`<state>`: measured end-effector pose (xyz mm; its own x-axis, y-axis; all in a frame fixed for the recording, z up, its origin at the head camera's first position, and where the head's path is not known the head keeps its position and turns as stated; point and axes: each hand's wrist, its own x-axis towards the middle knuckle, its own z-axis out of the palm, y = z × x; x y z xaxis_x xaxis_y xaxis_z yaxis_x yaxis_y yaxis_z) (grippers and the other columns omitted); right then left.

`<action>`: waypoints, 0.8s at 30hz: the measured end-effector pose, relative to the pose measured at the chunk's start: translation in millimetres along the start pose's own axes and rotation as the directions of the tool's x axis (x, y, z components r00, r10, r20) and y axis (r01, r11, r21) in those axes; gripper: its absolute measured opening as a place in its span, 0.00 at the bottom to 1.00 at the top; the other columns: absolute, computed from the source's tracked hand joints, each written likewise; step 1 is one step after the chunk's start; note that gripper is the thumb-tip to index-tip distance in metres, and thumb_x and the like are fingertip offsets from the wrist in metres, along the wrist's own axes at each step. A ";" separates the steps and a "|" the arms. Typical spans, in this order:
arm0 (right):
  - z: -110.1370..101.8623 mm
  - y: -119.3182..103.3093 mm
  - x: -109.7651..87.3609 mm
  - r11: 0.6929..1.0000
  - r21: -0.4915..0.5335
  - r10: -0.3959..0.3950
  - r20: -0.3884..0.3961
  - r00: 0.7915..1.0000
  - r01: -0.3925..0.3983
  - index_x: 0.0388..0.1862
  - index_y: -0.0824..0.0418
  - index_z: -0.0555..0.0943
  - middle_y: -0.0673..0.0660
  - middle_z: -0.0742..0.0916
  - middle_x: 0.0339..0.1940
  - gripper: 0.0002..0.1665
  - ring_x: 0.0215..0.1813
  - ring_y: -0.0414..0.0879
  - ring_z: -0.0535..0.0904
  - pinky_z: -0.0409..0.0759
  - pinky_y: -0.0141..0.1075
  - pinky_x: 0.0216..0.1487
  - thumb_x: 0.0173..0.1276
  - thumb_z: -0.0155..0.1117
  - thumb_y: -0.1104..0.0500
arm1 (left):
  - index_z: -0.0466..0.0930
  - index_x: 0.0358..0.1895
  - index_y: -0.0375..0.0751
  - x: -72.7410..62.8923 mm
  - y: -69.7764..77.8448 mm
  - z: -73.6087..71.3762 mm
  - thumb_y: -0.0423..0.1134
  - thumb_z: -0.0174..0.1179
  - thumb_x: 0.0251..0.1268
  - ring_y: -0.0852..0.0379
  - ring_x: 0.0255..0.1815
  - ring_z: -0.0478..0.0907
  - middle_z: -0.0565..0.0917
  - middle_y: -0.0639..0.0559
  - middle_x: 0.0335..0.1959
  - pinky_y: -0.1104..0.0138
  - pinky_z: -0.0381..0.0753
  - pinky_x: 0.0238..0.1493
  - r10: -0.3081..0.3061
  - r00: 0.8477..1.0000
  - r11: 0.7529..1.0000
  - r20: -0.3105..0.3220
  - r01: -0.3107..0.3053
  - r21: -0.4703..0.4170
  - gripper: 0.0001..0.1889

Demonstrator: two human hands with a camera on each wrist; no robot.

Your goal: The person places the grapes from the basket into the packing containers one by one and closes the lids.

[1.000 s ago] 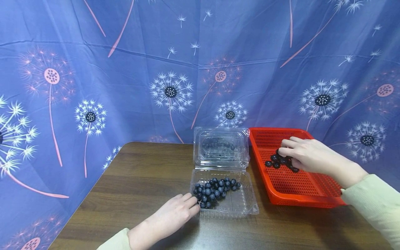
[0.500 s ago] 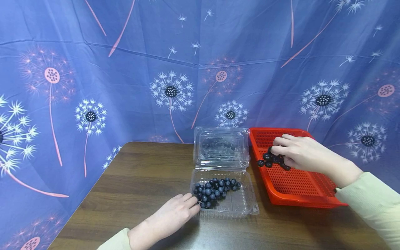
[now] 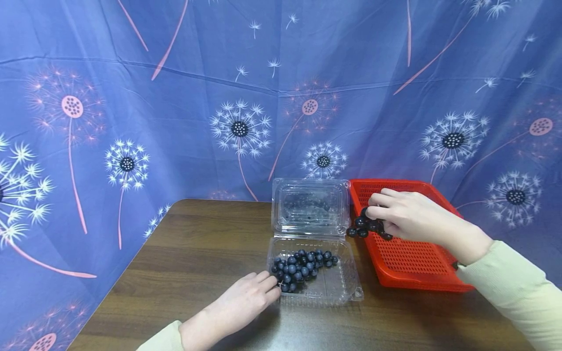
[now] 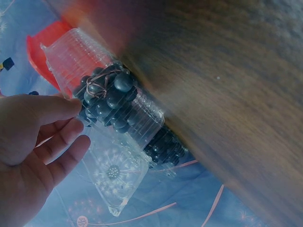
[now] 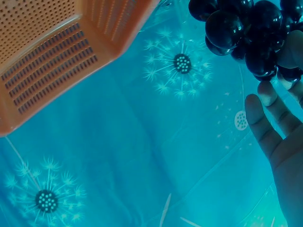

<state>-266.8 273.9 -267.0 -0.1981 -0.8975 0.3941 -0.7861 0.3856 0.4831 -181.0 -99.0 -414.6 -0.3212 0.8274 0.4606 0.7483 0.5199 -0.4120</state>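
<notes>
My right hand (image 3: 414, 217) holds a small bunch of dark grapes (image 3: 361, 224) over the left rim of the red basket (image 3: 417, 261). In the right wrist view the bunch (image 5: 225, 29) hangs glossy at the top, gripped by thumb and fingers. A clear plastic clamshell box (image 3: 340, 287) lies with its lid (image 3: 309, 187) raised at the back. Inside it is a larger heap of dark grapes (image 3: 300, 268), mostly on the left side. My left hand (image 3: 248, 297) pinches the box's left edge; the left wrist view shows thin stems (image 4: 97, 90) among those grapes.
A brown wooden table (image 3: 189, 253) bears the box and basket side by side. Behind it hangs a blue cloth (image 3: 175, 122) with dandelion prints. The basket's left wall stands close to the box's right side.
My right hand has moved left with the bunch of grapes, from inside the red basket to over its left rim, nearer the clear box. The left hand has stayed in place.
</notes>
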 end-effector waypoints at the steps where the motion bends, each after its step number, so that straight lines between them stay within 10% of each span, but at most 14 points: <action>1: 0.6 -1.2 1.0 1.000 0.001 0.001 -0.002 1.000 -0.001 0.30 0.52 0.72 0.47 0.71 0.28 0.18 0.29 0.40 0.62 0.52 0.28 0.22 0.53 0.31 0.60 | 0.76 0.31 0.50 0.1 0.1 0.0 0.35 0.57 0.50 0.61 0.33 0.69 0.72 0.59 0.29 0.72 0.66 0.28 -0.001 1.000 1.000 -0.001 0.001 -0.003 0.05; 24: 19.3 -31.2 18.8 0.997 0.068 0.023 0.033 0.999 -0.025 0.35 0.51 0.75 0.48 0.77 0.36 0.16 0.34 0.41 0.68 0.60 0.28 0.19 0.45 0.51 0.64 | 0.76 0.32 0.50 0.8 0.3 -1.7 0.34 0.56 0.49 0.61 0.33 0.69 0.73 0.60 0.31 0.72 0.67 0.29 -0.007 1.000 0.999 0.004 0.007 -0.032 0.06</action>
<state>-257.3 240.9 -289.8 -0.2353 -0.8948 0.3795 -0.8186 0.3929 0.4190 -180.1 -98.5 -413.1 -0.3291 0.8245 0.4603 0.7642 0.5189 -0.3830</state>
